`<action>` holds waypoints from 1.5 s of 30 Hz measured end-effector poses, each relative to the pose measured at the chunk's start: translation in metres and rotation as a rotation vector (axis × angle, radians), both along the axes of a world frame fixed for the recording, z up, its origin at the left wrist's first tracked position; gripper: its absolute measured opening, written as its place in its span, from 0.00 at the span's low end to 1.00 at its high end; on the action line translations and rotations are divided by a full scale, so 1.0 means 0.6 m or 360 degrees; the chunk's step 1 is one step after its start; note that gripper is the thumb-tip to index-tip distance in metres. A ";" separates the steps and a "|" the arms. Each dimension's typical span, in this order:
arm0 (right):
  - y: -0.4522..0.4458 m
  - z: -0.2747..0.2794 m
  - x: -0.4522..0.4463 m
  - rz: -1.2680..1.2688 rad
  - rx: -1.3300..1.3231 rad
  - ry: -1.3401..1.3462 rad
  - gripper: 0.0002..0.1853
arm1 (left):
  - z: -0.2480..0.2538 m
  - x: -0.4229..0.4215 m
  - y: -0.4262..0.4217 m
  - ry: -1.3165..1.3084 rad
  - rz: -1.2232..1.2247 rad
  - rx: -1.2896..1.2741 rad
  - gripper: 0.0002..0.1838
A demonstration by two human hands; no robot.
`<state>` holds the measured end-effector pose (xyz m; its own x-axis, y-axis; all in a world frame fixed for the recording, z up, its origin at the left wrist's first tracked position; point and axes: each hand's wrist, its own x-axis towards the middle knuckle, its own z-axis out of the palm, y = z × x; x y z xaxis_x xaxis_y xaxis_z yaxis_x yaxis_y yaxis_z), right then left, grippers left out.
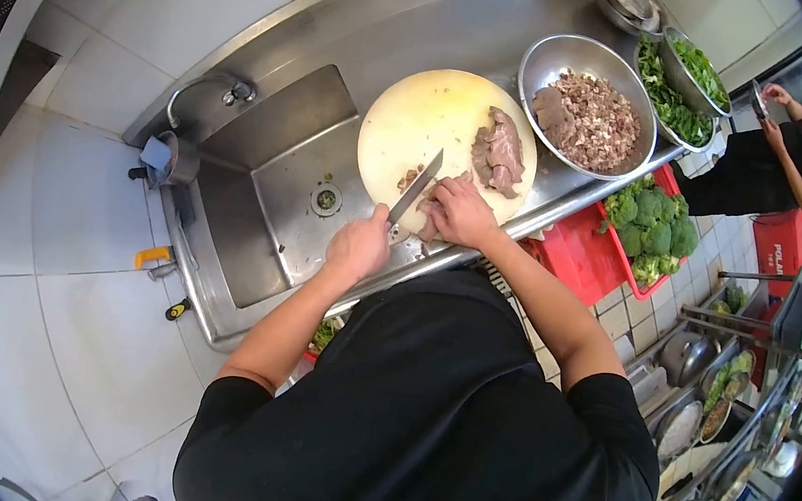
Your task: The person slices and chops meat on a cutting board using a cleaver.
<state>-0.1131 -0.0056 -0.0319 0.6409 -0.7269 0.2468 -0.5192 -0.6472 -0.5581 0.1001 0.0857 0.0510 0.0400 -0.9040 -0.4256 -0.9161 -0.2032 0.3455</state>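
Observation:
A knife (417,187) is gripped by its handle in my left hand (360,245), its blade slanting up and away over the round pale cutting board (419,103). Beside the blade, my right hand (464,213) presses down on a piece of meat (427,226) near the board's close edge, its fingers bent. Small cut bits (410,178) lie left of the blade. A larger brown piece of meat (501,153) rests on the right part of the board. To the right of the board stands a steel bowl (539,59) with chopped meat (597,119) in it.
Left of the board is a steel sink (271,205) with a faucet (230,92). Bowls of leafy greens (674,104) stand at the counter's far right. Below them, a red crate (580,258) holds broccoli (649,226). Another person (782,162) stands beyond, near shelves with pans.

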 end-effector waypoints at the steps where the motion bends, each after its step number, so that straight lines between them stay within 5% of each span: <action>1: -0.004 -0.008 0.005 0.0007 0.0030 0.0040 0.12 | 0.013 -0.004 -0.003 0.0019 0.0005 0.0008 0.12; 11: 0.002 -0.023 0.016 -0.0108 0.0003 0.0148 0.11 | 0.034 0.016 0.006 -0.0002 -0.0128 0.0245 0.12; 17: 0.000 -0.017 0.005 -0.0030 0.0052 0.0138 0.12 | -0.048 -0.012 -0.042 0.0088 -0.0123 0.0034 0.13; 32: -0.037 -0.009 -0.048 0.0227 0.0067 -0.0051 0.14 | 0.056 -0.074 -0.020 -0.0080 0.0059 0.0167 0.12; 38: -0.037 -0.032 -0.052 0.0309 0.0029 -0.0021 0.12 | -0.035 -0.106 -0.024 -0.0117 0.0186 0.0054 0.14; 45: -0.045 -0.038 -0.065 0.0310 0.0011 -0.0110 0.11 | 0.000 -0.109 0.027 -0.0164 0.0231 0.0218 0.13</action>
<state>-0.1522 -0.0328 -0.0549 0.7512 -0.5927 0.2905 -0.3447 -0.7276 -0.5931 0.0347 0.1019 0.0510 0.2153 -0.8196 -0.5310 -0.9027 -0.3744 0.2119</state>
